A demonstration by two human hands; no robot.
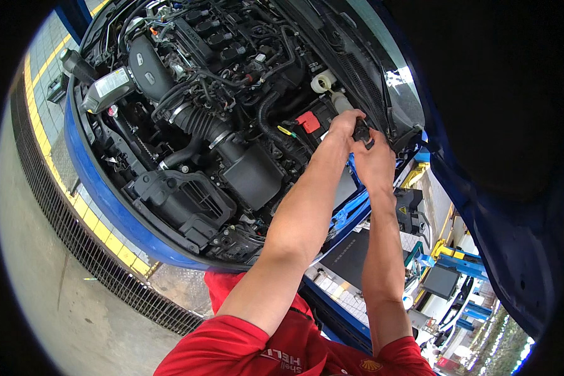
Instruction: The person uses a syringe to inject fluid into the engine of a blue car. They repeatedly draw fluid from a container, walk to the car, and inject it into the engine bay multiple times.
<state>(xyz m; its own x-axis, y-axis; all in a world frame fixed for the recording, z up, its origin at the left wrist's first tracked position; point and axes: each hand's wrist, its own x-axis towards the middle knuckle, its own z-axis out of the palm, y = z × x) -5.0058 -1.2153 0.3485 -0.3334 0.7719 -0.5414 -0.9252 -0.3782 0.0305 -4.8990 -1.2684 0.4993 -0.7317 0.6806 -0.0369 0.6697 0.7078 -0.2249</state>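
Both my hands are at the far right of the engine bay, on a tool with a pale translucent barrel [340, 102] and a black handle end [361, 131]; it looks like a fluid syringe. My left hand [346, 124] is wrapped round the barrel. Close behind it, my right hand [376, 160] grips the black end, its fingers partly hidden. The barrel's tip points at the open mouth of a whitish fluid reservoir [323, 82]; whether it reaches inside is hard to see. A red terminal cover [308, 122] lies just left of my left hand.
The black engine cover [194, 41] and ribbed intake hose [200, 125] fill the bay. A grey bottle [109, 89] rests at the front left. The raised blue hood [476, 238] rises on the right. A floor grate [75, 232] runs along the car's front.
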